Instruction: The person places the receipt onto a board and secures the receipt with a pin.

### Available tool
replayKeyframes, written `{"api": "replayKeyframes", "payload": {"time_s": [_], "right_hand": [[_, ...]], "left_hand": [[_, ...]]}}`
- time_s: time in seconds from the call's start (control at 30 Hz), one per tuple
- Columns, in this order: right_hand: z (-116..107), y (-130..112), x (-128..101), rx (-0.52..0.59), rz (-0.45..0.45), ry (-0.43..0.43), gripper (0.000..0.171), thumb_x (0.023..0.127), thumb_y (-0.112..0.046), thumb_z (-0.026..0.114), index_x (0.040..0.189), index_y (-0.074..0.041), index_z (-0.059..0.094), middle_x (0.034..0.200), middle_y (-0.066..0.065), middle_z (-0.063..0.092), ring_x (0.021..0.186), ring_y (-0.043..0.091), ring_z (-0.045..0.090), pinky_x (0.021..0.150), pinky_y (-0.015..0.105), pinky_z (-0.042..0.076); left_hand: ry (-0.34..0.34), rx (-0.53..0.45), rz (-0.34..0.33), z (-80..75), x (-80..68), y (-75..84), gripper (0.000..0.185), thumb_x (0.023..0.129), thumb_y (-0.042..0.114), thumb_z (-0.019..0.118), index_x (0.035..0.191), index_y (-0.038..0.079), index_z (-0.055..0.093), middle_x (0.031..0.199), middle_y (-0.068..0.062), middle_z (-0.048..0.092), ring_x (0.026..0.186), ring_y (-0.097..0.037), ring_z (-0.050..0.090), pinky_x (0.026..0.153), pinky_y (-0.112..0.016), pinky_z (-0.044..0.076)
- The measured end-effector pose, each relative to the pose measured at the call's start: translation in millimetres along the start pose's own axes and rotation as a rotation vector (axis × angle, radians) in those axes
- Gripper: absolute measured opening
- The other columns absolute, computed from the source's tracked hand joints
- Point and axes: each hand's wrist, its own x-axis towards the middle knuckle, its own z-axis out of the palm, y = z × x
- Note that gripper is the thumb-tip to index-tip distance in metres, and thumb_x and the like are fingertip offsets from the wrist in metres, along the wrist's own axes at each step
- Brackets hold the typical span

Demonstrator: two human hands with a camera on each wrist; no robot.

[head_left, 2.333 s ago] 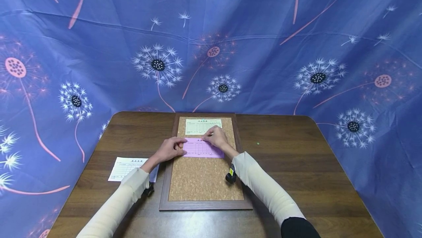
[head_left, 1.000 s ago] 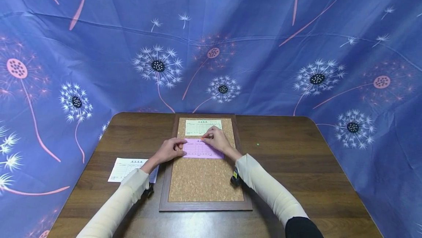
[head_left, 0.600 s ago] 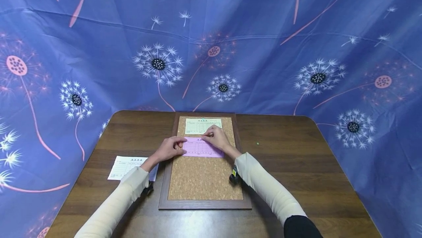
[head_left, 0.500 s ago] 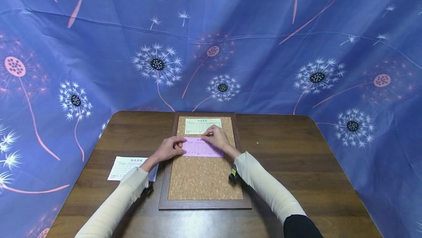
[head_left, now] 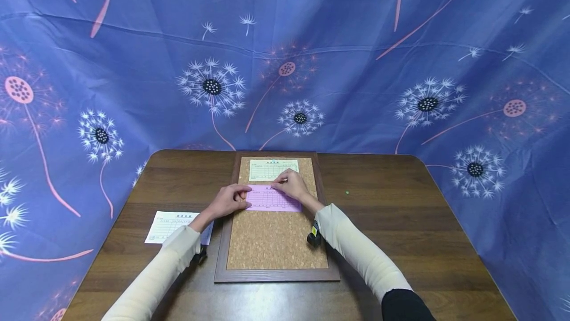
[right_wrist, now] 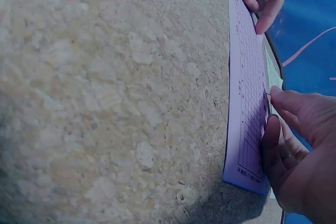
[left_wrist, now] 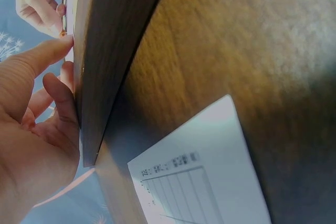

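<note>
A purple printed slip lies across the framed corkboard, below a pale green slip fixed there. My left hand presses the purple slip's left end with spread thumb and index fingertips, seen also at the top of the right wrist view. At the slip's upper edge my right hand pinches a small push pin; a thin metal shaft shows at the fingertips in the right wrist view. An orange bit of the pin shows in the left wrist view. Whether its point is in the cork is hidden.
A white printed slip lies on the wooden table, left of the board and partly under my left forearm. A tiny green item sits to the board's right. Blue dandelion-patterned cloth hangs behind the table.
Both hands stay at the same spots on the purple slip. The right wrist has shifted slightly, and the orange pin head visible a second ago is now covered by the fingers.
</note>
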Motion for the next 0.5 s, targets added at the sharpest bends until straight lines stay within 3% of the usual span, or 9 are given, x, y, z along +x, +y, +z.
{"api": "replayKeyframes", "payload": {"time_s": [0.5], "right_hand": [[3.3,0.6,-0.1,-0.016,-0.008,0.031,0.009,0.086,-0.017,0.083,0.086,-0.008,0.083,0.096,0.006,0.070,0.092,0.020,0.066,0.082,0.032,0.057]], "left_hand": [[-0.001,0.006,-0.012,0.2,0.0,0.9,0.042,0.081,0.004,0.082,0.120,-0.006,0.070,0.086,-0.010,0.062,0.065,-0.006,0.048,0.060,-0.019,0.038]]}}
